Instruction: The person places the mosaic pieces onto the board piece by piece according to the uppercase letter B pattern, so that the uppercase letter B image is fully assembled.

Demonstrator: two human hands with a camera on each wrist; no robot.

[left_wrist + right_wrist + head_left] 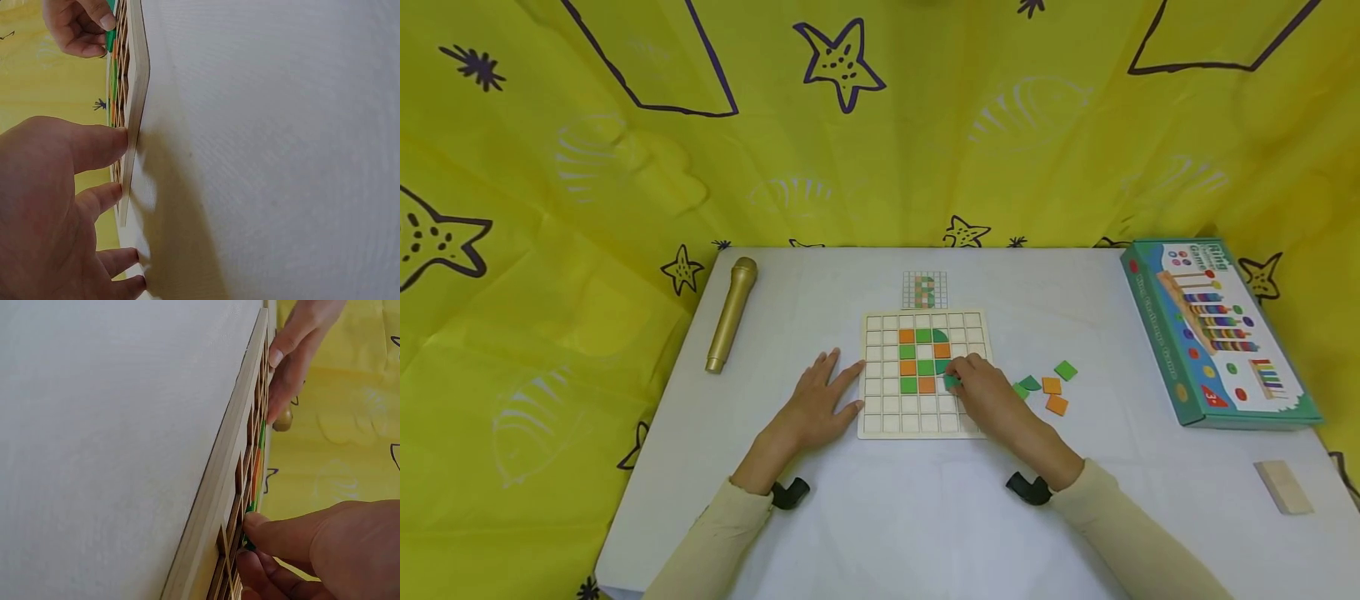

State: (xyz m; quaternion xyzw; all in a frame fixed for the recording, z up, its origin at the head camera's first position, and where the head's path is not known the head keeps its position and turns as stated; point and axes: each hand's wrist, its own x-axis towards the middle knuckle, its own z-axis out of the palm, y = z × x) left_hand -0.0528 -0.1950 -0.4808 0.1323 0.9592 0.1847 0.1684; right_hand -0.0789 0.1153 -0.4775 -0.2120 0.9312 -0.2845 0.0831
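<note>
A pale wooden grid board [874,421] lies mid-table, with square orange and green tiles and curved dark green ones set in its cells. My right hand [985,393] pinches a small dark green tile [952,382] between thumb and fingertips, low over the right part of the pattern. In the right wrist view that tile [249,545] shows only partly, at the board's grid. My left hand [818,404] is spread at the board's left edge; its thumb and a finger touch the edge in the left wrist view. Behind the board lies a small pattern card [925,290] with a similar coloured figure.
Right of the board several loose tiles lie scattered, among them a green square [1065,370] and an orange square [1057,406]. A gold microphone [732,315] lies at the left. At the right are a green game box [1221,333] and a wooden block [1285,487].
</note>
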